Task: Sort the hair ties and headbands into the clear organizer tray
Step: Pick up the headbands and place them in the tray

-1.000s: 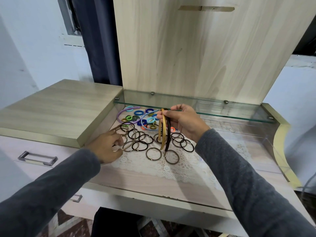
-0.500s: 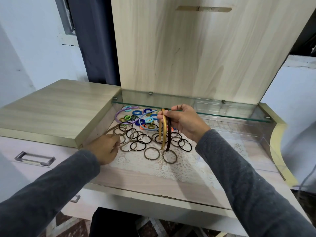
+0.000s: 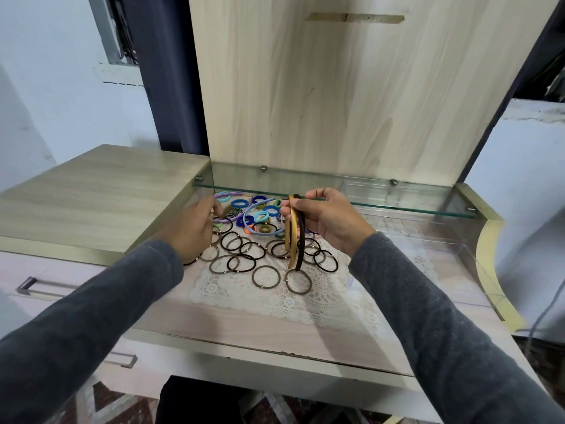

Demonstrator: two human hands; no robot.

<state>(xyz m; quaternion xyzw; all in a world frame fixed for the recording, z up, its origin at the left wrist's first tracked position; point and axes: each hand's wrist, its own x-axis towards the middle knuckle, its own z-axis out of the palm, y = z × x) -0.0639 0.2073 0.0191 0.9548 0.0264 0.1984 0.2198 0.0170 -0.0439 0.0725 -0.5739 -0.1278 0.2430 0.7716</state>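
Note:
My right hand (image 3: 327,220) grips a tan headband (image 3: 293,237) and a dark brown headband (image 3: 302,240), which hang upright over the pile. Thin brown and black hair ties (image 3: 266,277) lie spread on a lace doily (image 3: 321,289). Behind them are thick coloured hair ties (image 3: 239,204), a blue headband (image 3: 255,209) and a purple headband (image 3: 227,195). My left hand (image 3: 194,229) is blurred, its fingertips at the purple headband's left end; its grip is unclear. The clear organizer tray (image 3: 434,237) sits to the right, under the glass shelf.
A glass shelf (image 3: 336,191) spans the recess just above the pile and the tray. A raised wooden cabinet top (image 3: 91,191) borders the left, an upright wooden panel (image 3: 336,102) the back. Drawer handles (image 3: 29,284) are at the lower left.
My left hand has moved away from the thin brown ties, up and back to the purple headband. My right hand holds the two headbands in nearly the same place.

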